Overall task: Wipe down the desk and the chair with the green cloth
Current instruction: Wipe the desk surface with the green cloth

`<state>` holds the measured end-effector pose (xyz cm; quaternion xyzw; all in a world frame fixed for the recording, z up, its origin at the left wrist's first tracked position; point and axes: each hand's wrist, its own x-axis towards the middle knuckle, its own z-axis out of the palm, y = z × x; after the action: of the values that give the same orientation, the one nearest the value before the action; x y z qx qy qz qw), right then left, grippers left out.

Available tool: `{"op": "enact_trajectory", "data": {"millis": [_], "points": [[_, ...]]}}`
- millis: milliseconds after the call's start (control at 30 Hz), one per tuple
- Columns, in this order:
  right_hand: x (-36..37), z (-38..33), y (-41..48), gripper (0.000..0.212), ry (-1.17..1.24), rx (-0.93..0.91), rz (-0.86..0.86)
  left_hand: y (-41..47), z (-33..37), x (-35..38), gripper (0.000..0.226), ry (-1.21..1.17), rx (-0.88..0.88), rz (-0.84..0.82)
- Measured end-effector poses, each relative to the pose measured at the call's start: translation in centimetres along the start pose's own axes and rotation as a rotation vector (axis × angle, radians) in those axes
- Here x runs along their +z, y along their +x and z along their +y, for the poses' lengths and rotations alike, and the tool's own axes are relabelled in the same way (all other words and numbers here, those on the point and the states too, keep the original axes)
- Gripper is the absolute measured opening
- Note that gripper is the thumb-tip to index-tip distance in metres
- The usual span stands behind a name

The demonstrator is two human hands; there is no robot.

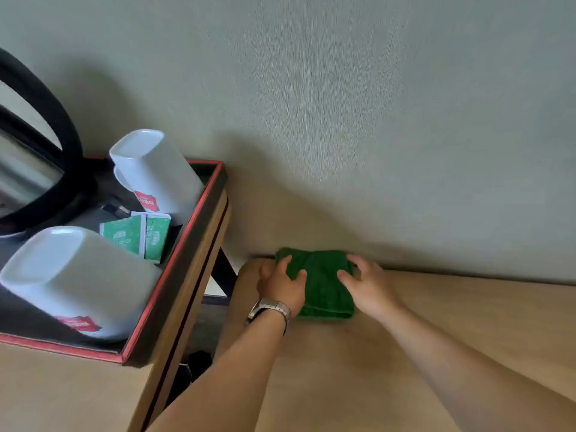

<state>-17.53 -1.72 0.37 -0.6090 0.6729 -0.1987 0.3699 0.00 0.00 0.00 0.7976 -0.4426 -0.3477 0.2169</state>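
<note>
The green cloth [324, 291] lies folded at the far left corner of the desk [452, 307], its far edge against the wall [374, 120]. Nearest me, the left forearm [224, 385] and the right forearm [461, 360] reach in over the pale wood, and a metal wristwatch [271, 308] sits on the left wrist. The left hand [282, 283] lies over the cloth's left side, fingers bent and dug into the fabric. The right hand [366, 285] clasps the right side, thumb on top, fingers curled round the far right corner.

Left of the desk, on a higher wooden top [62, 394], a dark tray [62, 349] with a red rim carries two white mugs standing upside down: the near mug [78, 275] and the far mug [156, 169]. Each bears a red label [79, 322] whose white lettering I can't read through the blur. Between them stand green sachets [137, 235], print equally illegible. Farthest back, at the tray's far left, sits a round black-framed mirror [67, 129].
</note>
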Motion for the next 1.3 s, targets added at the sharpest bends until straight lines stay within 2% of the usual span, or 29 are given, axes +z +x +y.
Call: {"op": "enact_trajectory", "data": {"millis": [133,200,233,367,500,600,733,867,1067,1300], "points": [[3.3,1.6,1.8,0.066,0.287,0.201,-0.121,2.3,-1.5,2.2,0.074,-0.169,-0.197,-0.04],[5.1,2.0,2.4,0.07,0.356,0.247,-0.104,2.9,-1.8,3.6,0.08,-0.164,-0.282,-0.038],[5.8,2.0,2.7,0.072,0.376,0.245,-0.095,3.1,-1.9,4.3,0.078,-0.186,-0.288,-0.05],[6.5,1.1,3.0,0.066,0.563,0.206,-0.108,2.2,-1.5,5.5,0.041,-0.427,-0.196,-0.107],[5.0,0.1,2.2,0.064,0.397,0.071,-0.037,0.4,-0.3,4.9,0.04,-0.531,-0.057,-0.055],[2.7,-1.3,0.7,0.063,0.346,-0.013,0.01,-1.6,1.8,3.2,0.041,-0.585,-0.03,-0.026],[-1.7,-5.4,-2.4,0.064,0.352,-0.108,0.108,-5.5,5.7,-0.9,0.04,-0.585,0.047,0.047],[-6.7,-10.5,-7.0,0.062,0.409,-0.201,0.13,-11.7,9.2,-6.8,0.043,-0.545,0.14,0.111],[-9.7,-17.7,-15.1,0.06,0.416,-0.319,0.052,-21.3,9.8,-14.7,0.05,-0.592,0.19,0.224],[-5.6,-22.0,-23.4,0.059,0.301,-0.464,-0.119,-28.6,2.7,-21.6,0.057,-0.609,0.068,0.324]]}}
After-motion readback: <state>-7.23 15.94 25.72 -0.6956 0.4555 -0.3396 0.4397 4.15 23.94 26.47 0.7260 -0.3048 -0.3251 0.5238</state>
